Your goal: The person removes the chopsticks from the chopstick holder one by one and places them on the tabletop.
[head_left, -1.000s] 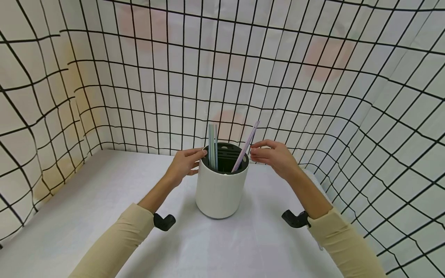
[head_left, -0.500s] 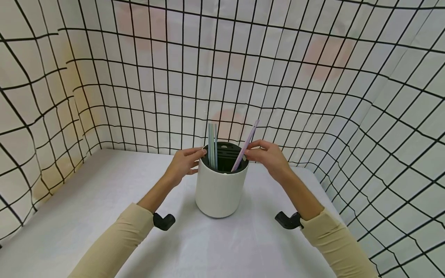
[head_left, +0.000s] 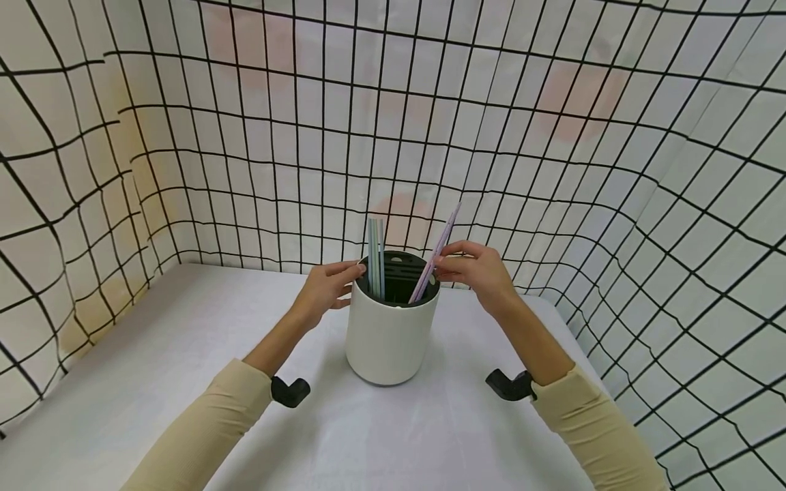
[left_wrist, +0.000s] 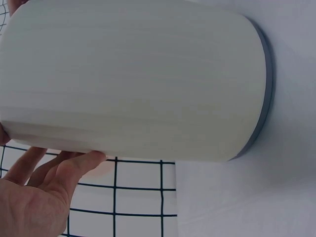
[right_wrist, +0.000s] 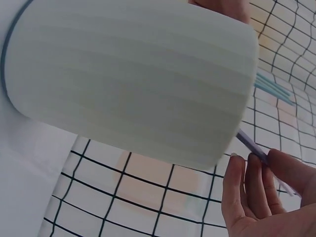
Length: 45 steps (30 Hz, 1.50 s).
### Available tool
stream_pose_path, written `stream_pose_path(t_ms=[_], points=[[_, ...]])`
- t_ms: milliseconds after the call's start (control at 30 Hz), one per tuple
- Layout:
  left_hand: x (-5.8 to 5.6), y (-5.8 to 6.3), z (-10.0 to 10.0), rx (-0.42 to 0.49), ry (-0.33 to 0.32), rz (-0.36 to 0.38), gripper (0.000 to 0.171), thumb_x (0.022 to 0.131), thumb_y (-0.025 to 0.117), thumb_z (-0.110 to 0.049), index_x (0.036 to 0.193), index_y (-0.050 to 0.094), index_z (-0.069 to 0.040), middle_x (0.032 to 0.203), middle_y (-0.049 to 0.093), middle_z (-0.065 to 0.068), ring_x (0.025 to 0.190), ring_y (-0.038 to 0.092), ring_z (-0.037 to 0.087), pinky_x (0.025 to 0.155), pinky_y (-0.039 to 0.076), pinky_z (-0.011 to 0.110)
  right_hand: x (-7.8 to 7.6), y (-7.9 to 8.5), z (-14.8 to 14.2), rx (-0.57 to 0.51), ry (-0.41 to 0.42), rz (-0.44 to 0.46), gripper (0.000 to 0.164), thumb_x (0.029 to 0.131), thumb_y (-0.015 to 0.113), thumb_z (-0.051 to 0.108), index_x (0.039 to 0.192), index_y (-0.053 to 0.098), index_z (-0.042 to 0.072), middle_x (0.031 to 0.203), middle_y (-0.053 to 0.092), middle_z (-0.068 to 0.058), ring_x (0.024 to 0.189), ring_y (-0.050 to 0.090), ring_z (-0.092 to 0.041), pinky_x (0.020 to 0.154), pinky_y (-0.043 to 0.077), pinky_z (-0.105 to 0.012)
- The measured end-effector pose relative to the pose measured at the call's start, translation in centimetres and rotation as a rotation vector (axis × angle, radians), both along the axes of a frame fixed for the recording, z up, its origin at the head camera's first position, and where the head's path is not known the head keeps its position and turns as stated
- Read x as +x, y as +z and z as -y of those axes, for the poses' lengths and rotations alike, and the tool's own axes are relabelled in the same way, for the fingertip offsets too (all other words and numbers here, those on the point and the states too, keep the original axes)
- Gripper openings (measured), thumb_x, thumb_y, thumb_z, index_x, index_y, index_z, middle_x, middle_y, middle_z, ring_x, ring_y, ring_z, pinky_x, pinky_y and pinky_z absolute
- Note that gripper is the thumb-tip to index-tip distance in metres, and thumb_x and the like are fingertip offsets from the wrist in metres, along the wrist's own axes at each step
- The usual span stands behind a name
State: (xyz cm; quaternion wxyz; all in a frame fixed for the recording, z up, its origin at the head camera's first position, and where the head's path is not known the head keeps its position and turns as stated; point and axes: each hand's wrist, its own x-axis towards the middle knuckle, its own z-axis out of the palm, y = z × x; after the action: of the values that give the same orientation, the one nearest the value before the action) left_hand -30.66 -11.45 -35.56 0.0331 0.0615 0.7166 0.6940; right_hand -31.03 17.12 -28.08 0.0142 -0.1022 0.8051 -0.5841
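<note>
Head view — left hand (head_left: 321, 292) grips white holder (head_left: 388, 341), right hand (head_left: 484, 274) pinches purple sticks (head_left: 441, 242) — lower ends hidden

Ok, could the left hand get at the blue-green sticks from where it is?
Probably yes: the left hand touches the rim of the white holder, close beside the blue-green sticks, and nothing visible stands between; the right hand is on the opposite side.
</note>
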Motion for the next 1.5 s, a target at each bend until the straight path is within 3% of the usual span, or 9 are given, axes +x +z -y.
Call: stream_pose_path(t_ms=[233,633,800,1033,1233,1500], points=[[-0.1,0.0,0.0,-0.003,0.004,-0.002,0.052,0.099,0.067,-0.038,0.142,0.06,-0.01,0.147,0.058,0.012,0.133,0.057,0.035,0.1,0.054,0.049,0.3,2.6,-0.5,-0.078,0.004,-0.06,0.028,0.094,0.075,0.02,0.113,0.066,0.001,0.104,0.075,-0.01,0.093,0.076,-0.024,0.088,0.061,-0.029],[0.0,-0.2,0.2,-0.002,0.003,-0.001,0.053,0.099,0.066,-0.038,0.143,0.059,-0.009,0.148,0.057,0.013,0.134,0.056,0.035,0.101,0.053,0.049,1.1,8.0,-3.0,-0.215,-0.036,-0.156,0.037,0.092,0.077,0.021,0.117,0.063,-0.003,0.1,0.073,-0.008,0.089,0.075,-0.019,0.085,0.062,-0.028],[0.0,-0.1,0.2,0.0,-0.001,-0.012,0.052,0.099,0.066,-0.038,0.142,0.059,-0.009,0.147,0.057,0.012,0.134,0.056,0.036,0.1,0.054,0.049,1.2,9.0,-5.0,-0.276,-0.046,-0.156,0.037,0.09,0.079,0.019,0.117,0.064,-0.003,0.098,0.073,-0.007,0.088,0.074,-0.02,0.083,0.062,-0.03],[-0.1,-0.2,0.1,0.003,-0.008,-0.016,0.052,0.1,0.066,-0.038,0.142,0.06,-0.009,0.147,0.057,0.012,0.133,0.056,0.035,0.1,0.054,0.049,0.7,6.8,-8.9,-0.283,-0.102,-0.087,0.031,0.092,0.076,0.018,0.116,0.066,0.001,0.094,0.076,0.001,0.085,0.075,-0.015,0.08,0.063,-0.028],[-0.2,-0.2,0.0,0.004,-0.004,-0.008,0.053,0.099,0.067,-0.038,0.142,0.059,-0.009,0.146,0.058,0.012,0.133,0.057,0.035,0.101,0.053,0.05,-0.1,3.6,-12.4,-0.298,-0.12,0.044,0.01,0.097,0.07,0.013,0.107,0.069,0.01,0.092,0.075,0.004,0.084,0.075,-0.012,0.078,0.063,-0.028],[0.0,-0.1,0.0,0.006,-0.008,-0.02,0.053,0.099,0.066,-0.038,0.143,0.059,-0.009,0.146,0.058,0.013,0.133,0.057,0.036,0.1,0.054,0.05,-1.2,-0.8,-16.4,-0.246,-0.136,0.181,0.005,0.099,0.067,0.013,0.1,0.07,0.017,0.091,0.076,0.007,0.084,0.074,-0.01,0.08,0.063,-0.027]])
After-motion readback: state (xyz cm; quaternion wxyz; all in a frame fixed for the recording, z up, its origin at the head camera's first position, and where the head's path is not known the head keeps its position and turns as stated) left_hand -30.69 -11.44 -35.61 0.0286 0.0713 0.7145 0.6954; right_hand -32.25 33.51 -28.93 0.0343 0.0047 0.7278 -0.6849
